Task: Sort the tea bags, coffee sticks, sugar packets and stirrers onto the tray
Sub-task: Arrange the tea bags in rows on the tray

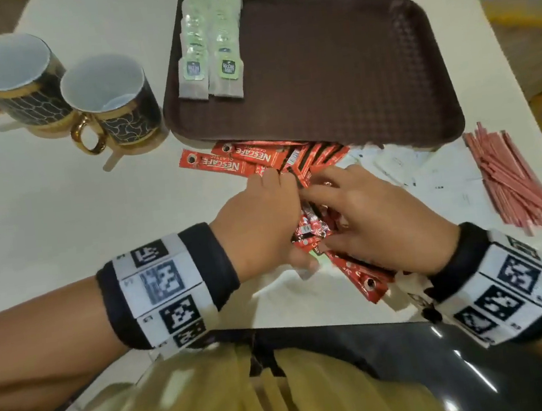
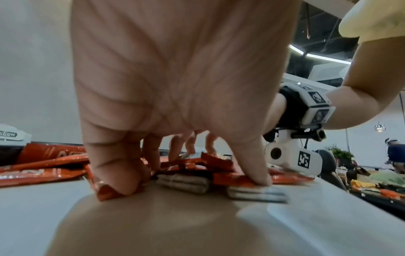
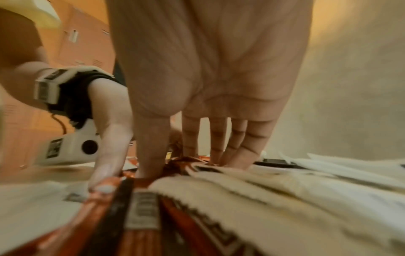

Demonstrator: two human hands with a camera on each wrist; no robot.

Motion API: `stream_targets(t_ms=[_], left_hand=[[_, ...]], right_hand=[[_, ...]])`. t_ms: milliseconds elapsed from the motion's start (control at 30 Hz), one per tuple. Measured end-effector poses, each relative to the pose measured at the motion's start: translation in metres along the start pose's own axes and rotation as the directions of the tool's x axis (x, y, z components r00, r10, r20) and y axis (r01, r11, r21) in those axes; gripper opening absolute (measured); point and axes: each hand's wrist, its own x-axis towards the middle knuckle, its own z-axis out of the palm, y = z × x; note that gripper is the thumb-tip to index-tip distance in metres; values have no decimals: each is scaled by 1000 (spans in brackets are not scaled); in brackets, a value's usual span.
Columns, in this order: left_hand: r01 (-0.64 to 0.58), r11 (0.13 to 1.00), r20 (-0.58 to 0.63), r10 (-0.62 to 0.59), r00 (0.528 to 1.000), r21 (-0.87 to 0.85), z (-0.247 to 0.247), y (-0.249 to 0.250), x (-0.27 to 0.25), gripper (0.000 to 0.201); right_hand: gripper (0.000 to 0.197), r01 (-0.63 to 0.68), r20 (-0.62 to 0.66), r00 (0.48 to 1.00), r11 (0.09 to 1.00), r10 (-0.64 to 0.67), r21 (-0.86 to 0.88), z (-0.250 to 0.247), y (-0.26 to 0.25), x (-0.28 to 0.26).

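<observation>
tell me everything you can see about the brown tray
The tray is a dark brown rectangle with rounded corners, a raised rim and a woven-looking textured floor; it looks like plastic. It lies flat on the white table, beyond both hands. Two overlapping rows of tea bags lie along its left side; the rest of its floor is bare. Its near edge overlaps the red coffee sticks. Neither hand touches it.

Tea bags along the tray's left edge; coffee sticks before its near edge; sugar packets and stirrers rightward; mugs left
</observation>
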Motion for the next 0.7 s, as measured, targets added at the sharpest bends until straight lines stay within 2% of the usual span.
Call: stream_targets(t_ms=[167,233,300,367,433,600,667,700], left_hand=[[-8,995,-2,8,1000,-100,-1,-7,1,61],[-16,990,-6,15,1000,-142,-2,-12,-2,58],[-5,989,-20,2,1000,-145,0,-17,-7,56],[4,989,-41,-10,999,-148,2,-23,-10,49],[18,990,-55,-26,998,-142,3,-28,-15,48],[90,989,-48,-97,994,-116,5,-41,-26,63],[109,989,-55,-115,992,-102,5,-45,-30,66],[118,988,-61,-124,990,-98,6,-46,-32,68]], right_hand=[[38,55,-62,997,994,-49,93,0,17,8],[22,80,-103,993,984,-64,158,0,25,11],[17,70,-128,991,975,-44,209,-1,32,14],[18,52,-114,993,974,-28,221,-2,33,18],[10,38,-63,998,978,-26,203,-4,28,18],[89,-14,83,997,1000,13,13,1,7,15],[102,-35,95,995,998,40,-54,4,3,18],[99,-43,92,995,997,49,-58,3,1,20]])
